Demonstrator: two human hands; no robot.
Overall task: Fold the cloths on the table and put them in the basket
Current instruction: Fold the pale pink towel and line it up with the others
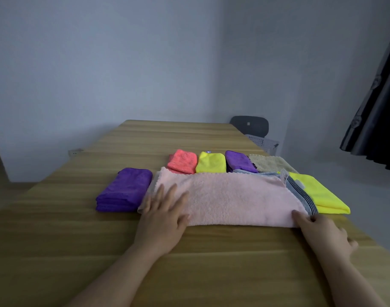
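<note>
Tabletop (56, 240): left hand (165, 216) flat on towel (234, 200)

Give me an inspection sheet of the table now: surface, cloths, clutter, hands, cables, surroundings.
Surface: wooden table, cloths on its right half.
Job's things: pink towel folded into a long strip in front; purple stack at its left; coral cloth, small yellow cloth, small purple cloth, beige cloth behind; grey cloth, big yellow cloth at its right end; white perforated bin beyond the table, possibly the basket.
Clutter: nothing seen.
Hands: left hand flat on the towel; right hand touches its near right corner, grip unclear.
Cables: nothing seen.
Surroundings: dark chair, dark curtain, wall socket.
</note>
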